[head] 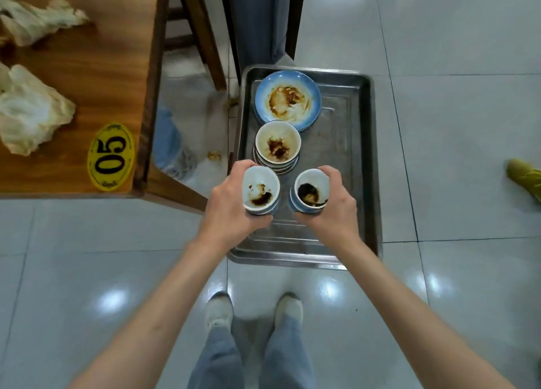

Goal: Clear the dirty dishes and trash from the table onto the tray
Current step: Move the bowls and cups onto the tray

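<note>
- My left hand [231, 204] holds a small stack of white bowls [261, 191]; my fingers are curled around its outer left side, and the stack is tilted so the stained inside faces up toward me.
- My right hand [336, 201] grips a second stack of bowls [311, 191] in the same way, from its right side, also tilted toward me.
- Both stacks are above the near half of the metal tray [363, 160], which lies on the floor with its long side going away from me.
- On the tray, a third bowl stack [277, 144] stands upright, and behind it a blue plate [288, 100].
- Crumpled napkins [29, 110] lie on the tabletop [96, 66] at my left.
</note>
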